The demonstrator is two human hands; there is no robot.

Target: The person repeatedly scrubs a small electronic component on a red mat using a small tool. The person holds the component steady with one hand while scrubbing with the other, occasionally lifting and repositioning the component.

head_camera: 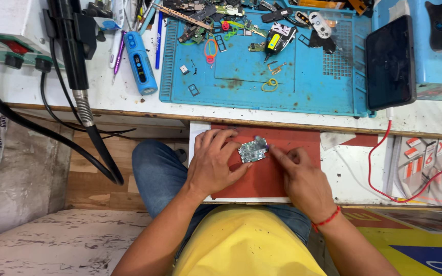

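Resting on a red pad (267,176) that lies on a pulled-out shelf below the tabletop (103,94): a small green circuit board (252,151), near the pad's upper middle. Left hand (215,161) laid beside and touching the board's left edge, fingers (226,140) curled loosely against it, steadying rather than clamping. Right hand (303,176) at the board's right, index fingers (277,153) closed around a thin tool whose tip meets the board's upper right corner; tool itself too small to identify. Red thread band (327,220) on the right wrist. Small red-and-white labelled packets (420,151) lying right of the pad, crossed by a red cable (379,168) running up to a dark phone (390,64) propped at the blue mat's right edge. Blue work mat (303,87) crowded along its top edge with loose parts, lower half mostly open. Blue cylindrical device (140,64) with a small display left of the mat. Yellow and blue floor sign (425,245) at lower right. Black hose (42,130) looping off the tabletop's left edge, beside a hanging hot-air handle (75,56). Pad bounded by white margin at left and bottom; free room on the pad below the board and between the wrists.
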